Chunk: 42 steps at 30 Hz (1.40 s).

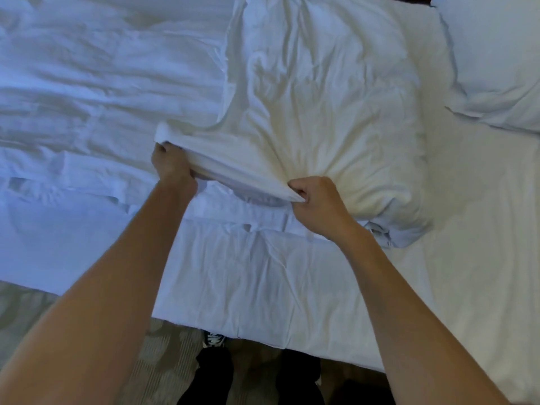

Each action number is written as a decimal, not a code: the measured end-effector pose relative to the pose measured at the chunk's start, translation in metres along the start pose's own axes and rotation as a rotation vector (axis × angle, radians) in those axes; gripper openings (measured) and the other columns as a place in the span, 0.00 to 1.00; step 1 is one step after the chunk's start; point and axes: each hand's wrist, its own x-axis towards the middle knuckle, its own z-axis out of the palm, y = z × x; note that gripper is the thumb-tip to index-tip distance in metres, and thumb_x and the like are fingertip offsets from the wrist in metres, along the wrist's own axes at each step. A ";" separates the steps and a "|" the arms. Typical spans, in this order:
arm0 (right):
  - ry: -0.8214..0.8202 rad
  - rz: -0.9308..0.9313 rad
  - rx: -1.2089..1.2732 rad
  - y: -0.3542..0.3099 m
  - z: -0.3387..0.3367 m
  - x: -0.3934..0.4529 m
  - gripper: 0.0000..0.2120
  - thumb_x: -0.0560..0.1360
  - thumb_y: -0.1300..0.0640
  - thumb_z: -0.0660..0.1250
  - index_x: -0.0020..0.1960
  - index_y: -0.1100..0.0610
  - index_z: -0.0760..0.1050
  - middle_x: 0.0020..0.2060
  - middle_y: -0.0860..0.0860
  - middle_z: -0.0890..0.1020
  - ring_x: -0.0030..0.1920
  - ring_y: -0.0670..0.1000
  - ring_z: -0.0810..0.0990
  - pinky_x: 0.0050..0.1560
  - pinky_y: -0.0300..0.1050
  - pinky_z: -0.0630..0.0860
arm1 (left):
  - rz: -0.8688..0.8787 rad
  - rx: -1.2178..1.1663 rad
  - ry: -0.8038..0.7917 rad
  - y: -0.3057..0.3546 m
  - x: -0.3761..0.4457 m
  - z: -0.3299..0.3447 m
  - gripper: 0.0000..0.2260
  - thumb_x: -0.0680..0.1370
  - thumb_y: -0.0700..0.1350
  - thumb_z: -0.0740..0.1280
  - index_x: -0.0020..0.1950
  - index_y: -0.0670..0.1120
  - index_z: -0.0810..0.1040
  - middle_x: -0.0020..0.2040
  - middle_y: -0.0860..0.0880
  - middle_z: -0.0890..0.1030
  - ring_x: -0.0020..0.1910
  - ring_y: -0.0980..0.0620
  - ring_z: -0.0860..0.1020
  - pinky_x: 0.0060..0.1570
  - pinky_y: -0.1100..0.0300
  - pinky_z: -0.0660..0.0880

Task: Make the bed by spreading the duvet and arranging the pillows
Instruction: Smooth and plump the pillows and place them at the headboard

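- The left hand [172, 166] has its fingers curled tight around the bunched open end of a white pillow [330, 112].
- The right hand [318, 204] pinches the same pillowcase edge, pulling it taut between both fists.
- The pillow lies at the bed's middle, on the sheet [467, 229].
- The crumpled duvet [87, 83] fills the left side.
- A second pillow [496, 62] sits at far right.
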 end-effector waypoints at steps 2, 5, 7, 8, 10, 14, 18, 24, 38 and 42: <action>0.036 -0.001 -0.016 -0.009 0.012 0.003 0.09 0.63 0.67 0.63 0.30 0.57 0.64 0.25 0.51 0.65 0.30 0.49 0.69 0.30 0.43 0.58 | -0.163 -0.036 0.012 0.004 0.008 0.002 0.16 0.82 0.53 0.57 0.61 0.46 0.78 0.56 0.46 0.80 0.54 0.45 0.79 0.52 0.51 0.79; -0.146 0.131 -0.133 -0.009 0.044 -0.004 0.13 0.68 0.66 0.63 0.32 0.54 0.62 0.29 0.51 0.71 0.35 0.55 0.73 0.37 0.42 0.63 | -0.387 0.166 -0.004 -0.021 0.018 -0.016 0.21 0.80 0.60 0.57 0.62 0.47 0.76 0.56 0.48 0.80 0.49 0.46 0.79 0.50 0.52 0.75; -0.295 0.222 -0.185 0.001 0.053 -0.011 0.08 0.71 0.62 0.62 0.37 0.52 0.67 0.40 0.51 0.78 0.44 0.56 0.77 0.42 0.45 0.69 | -0.497 0.405 0.051 -0.041 0.031 -0.033 0.24 0.76 0.59 0.61 0.69 0.50 0.71 0.63 0.49 0.78 0.55 0.46 0.79 0.57 0.52 0.72; -0.258 0.257 -0.188 0.007 0.050 -0.013 0.06 0.72 0.60 0.62 0.39 0.51 0.69 0.44 0.51 0.80 0.47 0.56 0.78 0.44 0.45 0.72 | -0.448 0.546 0.124 -0.047 0.030 -0.037 0.26 0.76 0.56 0.61 0.73 0.50 0.65 0.68 0.47 0.73 0.62 0.44 0.75 0.62 0.48 0.70; -0.012 0.305 -0.124 0.018 0.036 -0.015 0.05 0.72 0.59 0.64 0.39 0.53 0.70 0.41 0.52 0.80 0.46 0.57 0.79 0.43 0.46 0.73 | 0.130 0.880 0.128 -0.039 -0.007 -0.036 0.25 0.77 0.52 0.60 0.73 0.47 0.63 0.70 0.42 0.67 0.68 0.40 0.68 0.65 0.44 0.64; 0.390 0.386 -0.152 0.046 -0.009 -0.006 0.05 0.70 0.59 0.67 0.45 0.57 0.73 0.46 0.58 0.77 0.53 0.61 0.75 0.49 0.51 0.71 | 1.000 1.252 -0.518 -0.038 -0.090 0.000 0.35 0.71 0.67 0.59 0.75 0.52 0.63 0.74 0.45 0.64 0.75 0.44 0.61 0.70 0.36 0.53; 0.437 0.706 -0.413 0.096 -0.049 -0.009 0.36 0.66 0.35 0.71 0.67 0.52 0.67 0.68 0.59 0.68 0.71 0.61 0.63 0.65 0.62 0.63 | 0.585 1.543 -0.855 -0.077 -0.057 0.015 0.53 0.63 0.75 0.66 0.76 0.66 0.35 0.79 0.54 0.35 0.77 0.34 0.46 0.67 0.27 0.52; 0.276 0.999 0.064 0.144 -0.050 -0.023 0.48 0.68 0.36 0.73 0.75 0.63 0.59 0.71 0.63 0.69 0.70 0.63 0.69 0.67 0.53 0.67 | 0.813 1.641 -0.706 -0.100 -0.047 0.016 0.35 0.72 0.60 0.70 0.75 0.55 0.59 0.75 0.46 0.58 0.64 0.37 0.67 0.57 0.39 0.70; 0.494 0.581 0.052 0.138 -0.016 -0.038 0.15 0.76 0.47 0.67 0.38 0.55 0.69 0.32 0.51 0.76 0.36 0.55 0.76 0.38 0.47 0.70 | 0.833 1.739 -0.497 -0.071 -0.030 0.010 0.08 0.76 0.41 0.66 0.54 0.44 0.81 0.51 0.42 0.80 0.54 0.39 0.77 0.49 0.46 0.75; 0.493 0.567 -0.069 0.133 -0.037 -0.018 0.21 0.72 0.39 0.69 0.57 0.51 0.73 0.56 0.54 0.76 0.59 0.57 0.73 0.58 0.54 0.71 | 0.972 1.761 -0.471 -0.056 -0.016 0.018 0.06 0.71 0.37 0.66 0.45 0.43 0.82 0.44 0.43 0.80 0.47 0.39 0.78 0.41 0.47 0.75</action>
